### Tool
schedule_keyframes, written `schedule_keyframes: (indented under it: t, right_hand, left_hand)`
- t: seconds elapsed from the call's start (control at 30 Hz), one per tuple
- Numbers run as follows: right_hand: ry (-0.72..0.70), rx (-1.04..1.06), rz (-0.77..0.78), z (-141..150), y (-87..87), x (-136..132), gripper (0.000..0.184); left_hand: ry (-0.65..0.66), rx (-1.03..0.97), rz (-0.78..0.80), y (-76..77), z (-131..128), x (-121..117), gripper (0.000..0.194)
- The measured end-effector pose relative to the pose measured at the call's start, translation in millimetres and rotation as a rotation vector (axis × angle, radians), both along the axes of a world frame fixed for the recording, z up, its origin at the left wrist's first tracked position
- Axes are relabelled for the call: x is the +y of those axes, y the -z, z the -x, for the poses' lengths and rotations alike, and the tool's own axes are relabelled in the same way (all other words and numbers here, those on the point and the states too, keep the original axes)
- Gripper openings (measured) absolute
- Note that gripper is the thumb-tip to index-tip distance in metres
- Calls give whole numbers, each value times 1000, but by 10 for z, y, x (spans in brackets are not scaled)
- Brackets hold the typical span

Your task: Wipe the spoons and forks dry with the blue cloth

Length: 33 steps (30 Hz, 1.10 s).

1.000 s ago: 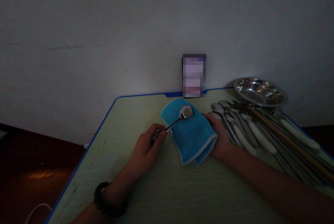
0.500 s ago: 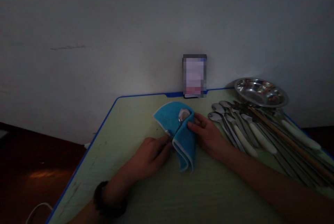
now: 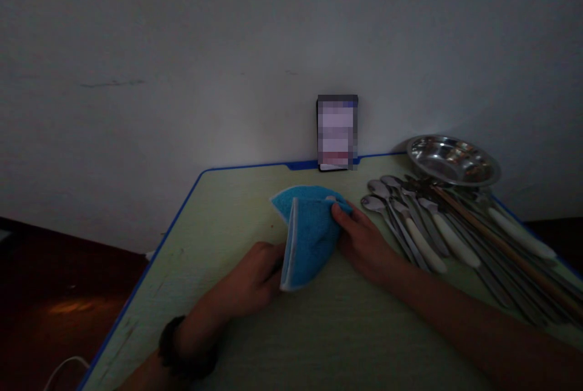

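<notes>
A folded blue cloth [image 3: 314,245] with a pale edge is wrapped over a spoon [image 3: 332,198]. Only a small bit of the spoon's bowl shows at the fold; the cloth hides most of the rest. My left hand [image 3: 257,275] is closed on the spoon's handle end, at the cloth's left side. On the other side, my right hand [image 3: 362,236] pinches the cloth around the bowl end, thumb on top and fingers behind.
On the right of the table [image 3: 228,215] lies a spread of spoons [image 3: 376,204] and other cutlery, some white-handled, with wooden chopsticks [image 3: 492,233]. A steel bowl [image 3: 450,163] stands behind them. A phone [image 3: 337,133] leans against the wall [image 3: 182,45].
The cloth's front flap has been folded up and over the spoon, covering the bowl and shaft that showed before. Both hands stay in nearly the same place.
</notes>
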State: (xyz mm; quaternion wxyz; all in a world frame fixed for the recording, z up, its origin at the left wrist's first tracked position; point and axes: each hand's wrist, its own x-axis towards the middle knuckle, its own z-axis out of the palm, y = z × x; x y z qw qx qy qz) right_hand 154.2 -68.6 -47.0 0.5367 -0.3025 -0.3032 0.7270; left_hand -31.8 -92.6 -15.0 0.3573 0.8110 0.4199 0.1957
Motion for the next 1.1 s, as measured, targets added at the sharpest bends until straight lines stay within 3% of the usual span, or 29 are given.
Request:
schedule_keyframes:
  t: [0.17,0.33,0.47,0.53,0.67,0.9,1.0,1.1]
  right_hand:
    - [9,104,52,-25,54,66,27]
    - [34,129,125,-49,35,110,18]
    - [126,132,196,-27,20,113,17]
    - [169,129,199,-13,23,110,17]
    - [183,101,145,4,25,89,20]
    - [-94,-33,-124,-13,39,40,44]
    - [-81,-123,-118,-17,48,26,48]
    - [-23,-56,-41,-5,21,14,34]
  left_hand:
    - [-158,-94,159,42,-1,55,20]
    - [-322,-220,262,112,29,141,32]
    - [-233,-140,153,87,-6,106,21]
    - [-180,-5,68,78,-52,58,27]
    - [-199,276,-75,104,-144,-22,39]
    - [-333,192,-152,185,-120,-12,44]
    - [-270,233,-183,187,-109,-5,38]
    - [-187,283,-181,152,-125,-7,34]
